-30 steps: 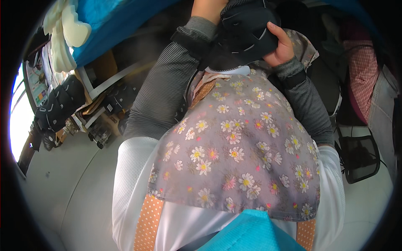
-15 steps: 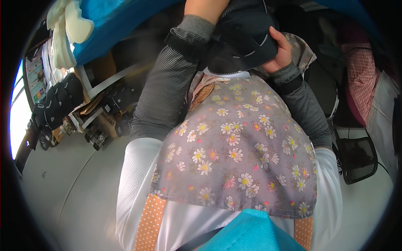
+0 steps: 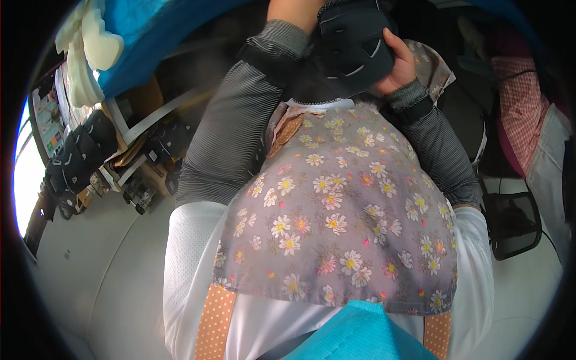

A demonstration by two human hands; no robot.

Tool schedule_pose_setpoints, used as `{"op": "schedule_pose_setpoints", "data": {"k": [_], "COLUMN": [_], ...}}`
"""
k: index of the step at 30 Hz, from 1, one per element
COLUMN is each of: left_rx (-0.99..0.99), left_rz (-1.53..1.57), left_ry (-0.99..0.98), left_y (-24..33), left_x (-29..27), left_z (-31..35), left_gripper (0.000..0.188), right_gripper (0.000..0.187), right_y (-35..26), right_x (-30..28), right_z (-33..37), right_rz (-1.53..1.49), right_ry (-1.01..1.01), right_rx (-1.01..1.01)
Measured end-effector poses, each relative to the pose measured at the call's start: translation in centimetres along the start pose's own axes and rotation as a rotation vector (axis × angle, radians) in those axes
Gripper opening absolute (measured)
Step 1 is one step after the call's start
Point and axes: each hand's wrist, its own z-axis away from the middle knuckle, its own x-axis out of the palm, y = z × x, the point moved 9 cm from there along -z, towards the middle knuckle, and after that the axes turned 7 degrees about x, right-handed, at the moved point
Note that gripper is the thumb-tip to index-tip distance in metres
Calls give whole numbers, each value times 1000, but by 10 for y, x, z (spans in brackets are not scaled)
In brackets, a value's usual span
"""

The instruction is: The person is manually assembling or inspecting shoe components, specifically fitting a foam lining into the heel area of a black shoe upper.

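A black shoe upper [image 3: 353, 51] with thin grey slashes and a stitched edge is held up at the top of the view, above my lap. My right hand [image 3: 401, 65] grips its right side, thumb lying on top and the other fingers hidden beneath. At the upper left of the piece is my left hand [image 3: 294, 11], cut off by the frame's top edge, so its fingers do not show. A pale edge [image 3: 321, 104] shows below the upper, against my flowered apron [image 3: 336, 204].
Several similar black uppers [image 3: 81, 153] hang in a bunch at the left, beside a metal frame [image 3: 150, 120]. Pale foot-shaped pieces [image 3: 102, 39] lie by a blue covering [image 3: 141, 48]. To the right are a black chair [image 3: 510, 222] and a person's checked sleeve [image 3: 521, 108].
The upper and my right hand have shifted slightly up and left, and the upper has tilted a little. My right hand keeps its grip.
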Motion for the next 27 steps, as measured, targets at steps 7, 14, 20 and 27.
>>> {"op": "schedule_pose_setpoints", "data": {"k": [7,14,20,27], "left_rx": [-332,-421,-32,-123], "left_rz": [337,325,13,107], "left_ry": [109,127,18,21], "left_y": [-25,-2,-10,-14], "left_x": [1,-73,-13,17], "left_z": [8,-12,-5,1], "left_gripper": [40,36,16,21], "right_gripper": [41,42,41,45], "right_y": [-4,0,-2,-6], "right_x": [4,16,-1,-3], "right_z": [-4,7,-6,-4], "right_rz": [70,6,14,-8], "right_ry": [-20,-75,-13,-128], "right_rx": [18,-1,21,36]}}
